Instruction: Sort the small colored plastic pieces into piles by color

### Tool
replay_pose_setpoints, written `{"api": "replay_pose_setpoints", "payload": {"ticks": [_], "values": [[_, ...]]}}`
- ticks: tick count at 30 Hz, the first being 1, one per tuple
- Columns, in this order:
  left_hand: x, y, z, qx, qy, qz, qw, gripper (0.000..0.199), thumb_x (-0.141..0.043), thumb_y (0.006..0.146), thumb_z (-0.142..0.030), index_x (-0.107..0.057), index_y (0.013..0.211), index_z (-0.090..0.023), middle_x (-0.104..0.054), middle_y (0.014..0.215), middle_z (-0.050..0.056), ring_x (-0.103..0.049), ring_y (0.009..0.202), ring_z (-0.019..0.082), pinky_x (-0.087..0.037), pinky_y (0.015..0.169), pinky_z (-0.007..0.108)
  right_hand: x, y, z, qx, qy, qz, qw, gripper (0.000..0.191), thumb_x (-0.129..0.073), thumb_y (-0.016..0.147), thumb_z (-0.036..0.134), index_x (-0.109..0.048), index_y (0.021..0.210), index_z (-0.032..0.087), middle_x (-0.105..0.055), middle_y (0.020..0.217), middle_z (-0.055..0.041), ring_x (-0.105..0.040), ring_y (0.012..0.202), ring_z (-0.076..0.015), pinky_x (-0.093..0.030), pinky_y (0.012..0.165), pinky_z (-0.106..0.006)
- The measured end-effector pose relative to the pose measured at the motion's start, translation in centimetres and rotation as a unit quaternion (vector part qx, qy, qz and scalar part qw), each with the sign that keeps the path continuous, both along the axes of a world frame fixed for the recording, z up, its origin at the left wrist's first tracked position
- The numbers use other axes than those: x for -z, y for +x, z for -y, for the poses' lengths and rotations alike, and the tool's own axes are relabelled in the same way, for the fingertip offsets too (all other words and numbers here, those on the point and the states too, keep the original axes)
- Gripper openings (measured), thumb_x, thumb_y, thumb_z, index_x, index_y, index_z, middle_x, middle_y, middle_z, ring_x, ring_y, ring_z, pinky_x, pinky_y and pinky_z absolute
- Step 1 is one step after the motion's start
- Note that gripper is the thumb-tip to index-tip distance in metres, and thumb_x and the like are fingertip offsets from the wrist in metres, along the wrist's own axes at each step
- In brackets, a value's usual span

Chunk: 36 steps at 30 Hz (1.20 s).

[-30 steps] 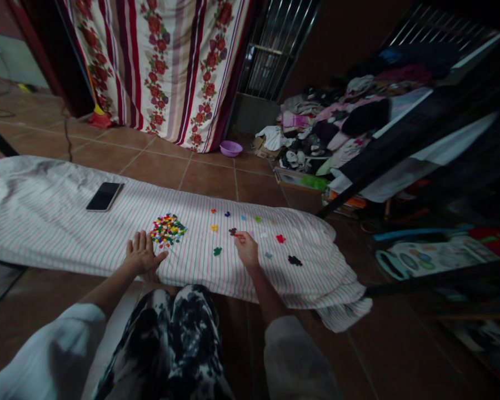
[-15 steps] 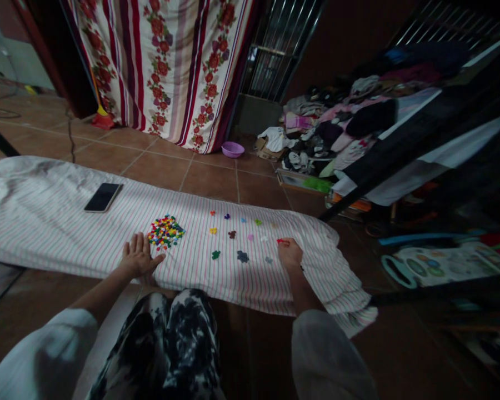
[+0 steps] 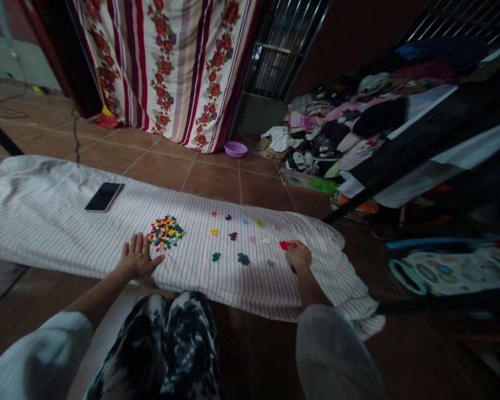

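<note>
My left hand (image 3: 136, 256) lies flat on the striped cloth (image 3: 200, 283), fingers spread, beside a heap of small multicoloured pieces (image 3: 165, 233). At the right, my right hand (image 3: 299, 254) is closed, its fingertips at a little group of red pieces (image 3: 283, 245). Whether a piece sits between those fingertips is too small to tell. Between the hands lie small groups sorted by colour, among them yellow pieces (image 3: 214, 232), brown pieces (image 3: 233, 236), dark green pieces (image 3: 216, 257), dark grey pieces (image 3: 244, 259), white pieces (image 3: 266, 240) and light grey pieces (image 3: 270, 263).
A phone (image 3: 104, 197) lies on the cloth to the left. Beyond it are a floral curtain (image 3: 183, 72), a purple basin (image 3: 235, 149) and a heap of clothes (image 3: 337, 122). Dark metal bars (image 3: 358, 203) rise at the right. My knees (image 3: 170, 339) are close to the near edge.
My right hand has shifted slightly right, so more of the red pieces show. The left hand stays in place. The view has turned a little.
</note>
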<state>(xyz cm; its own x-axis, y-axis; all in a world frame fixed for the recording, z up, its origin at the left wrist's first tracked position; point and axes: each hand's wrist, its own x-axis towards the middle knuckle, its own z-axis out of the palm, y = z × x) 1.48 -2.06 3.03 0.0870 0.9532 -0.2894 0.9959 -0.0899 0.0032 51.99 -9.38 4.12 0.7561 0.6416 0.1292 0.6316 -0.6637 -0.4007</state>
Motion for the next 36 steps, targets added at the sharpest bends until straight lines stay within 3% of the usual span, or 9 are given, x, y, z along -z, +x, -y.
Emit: {"api": "replay_pose_setpoints", "payload": {"ticks": [10,15,21,25,31,36], "values": [[0.7,-0.2,-0.1,0.000,0.013,0.006,1.000,0.101,-0.020,0.075,-0.073,-0.010,0.145,-0.001,-0.008,0.154,0.020,-0.003,0.143,0.032,-0.011,0.113,0.049,-1.1,-1.5,0.4,-0.008,0.013,0.007,1.000,0.032,-0.042,0.081,0.019,-0.071,0.097,0.018,-0.068,0.089,-0.0098,-0.060,0.078,-0.0187,-0.041,0.069,-0.027],[0.8,-0.4,-0.2,0.007,0.017,0.018,1.000,0.102,-0.018,0.075,-0.075,-0.009,0.145,-0.001,-0.007,0.154,0.020,-0.001,0.143,0.032,-0.009,0.113,0.049,-1.4,-4.6,-0.2,-0.042,0.047,0.035,0.997,0.034,-0.040,0.082,0.021,-0.069,0.099,0.016,-0.066,0.093,-0.0112,-0.059,0.083,-0.0197,-0.041,0.074,-0.029],[-0.2,-0.2,-0.2,0.005,-0.023,0.030,0.999,0.103,-0.020,0.075,-0.074,-0.006,0.145,0.001,-0.001,0.154,0.021,0.005,0.143,0.033,-0.006,0.114,0.051,-0.8,-12.3,-1.8,-0.199,0.136,-0.024,0.970,0.031,-0.042,0.079,0.025,-0.068,0.094,0.017,-0.066,0.093,-0.0096,-0.059,0.085,-0.0188,-0.045,0.079,-0.029],[-0.7,-0.2,-0.1,0.007,-0.021,0.041,0.999,0.103,-0.018,0.076,-0.074,-0.005,0.145,0.000,0.001,0.154,0.020,0.005,0.143,0.033,-0.005,0.114,0.050,-0.1,-18.9,-3.1,-0.327,0.161,-0.098,0.926,0.028,-0.043,0.082,0.026,-0.067,0.093,0.019,-0.065,0.093,-0.0072,-0.060,0.084,-0.0170,-0.047,0.080,-0.029],[-0.8,-0.2,-0.2,0.009,-0.031,0.045,0.998,0.106,-0.021,0.074,-0.075,-0.004,0.145,0.001,0.001,0.154,0.021,0.005,0.143,0.034,-0.006,0.113,0.051,0.0,-28.8,-4.6,-0.466,0.099,-0.155,0.865,0.023,-0.048,0.084,0.021,-0.067,0.097,0.021,-0.064,0.090,-0.0032,-0.060,0.080,-0.0145,-0.047,0.077,-0.026],[-0.4,-0.3,-0.3,0.016,-0.025,0.038,0.999,0.105,-0.024,0.074,-0.074,-0.004,0.145,0.000,0.002,0.154,0.020,0.005,0.143,0.033,-0.004,0.114,0.050,-0.9,-34.1,-5.4,-0.541,0.034,-0.144,0.828,0.024,-0.049,0.086,0.017,-0.066,0.103,0.021,-0.064,0.097,-0.0038,-0.059,0.088,-0.0138,-0.044,0.082,-0.023]]}}
